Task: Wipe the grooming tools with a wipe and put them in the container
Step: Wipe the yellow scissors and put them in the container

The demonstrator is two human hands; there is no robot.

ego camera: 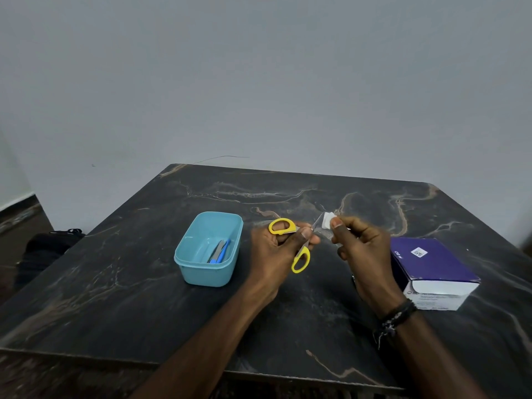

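Note:
My left hand (272,249) grips yellow-handled scissors (300,260) above the middle of the dark table, blades spread and pointing away and to the right. Pinched in my right hand (359,249) is a small white wipe (328,219), folded around the tip of one blade. To the left of my hands stands a light blue plastic container (188,254). Inside it lie a grey tool and a blue-handled tool (220,251).
A purple and white box (431,263) lies on the table (115,298) at the right, close to my right wrist. A dark bag (46,249) sits on the floor beyond the table's left edge. A grey wall stands behind.

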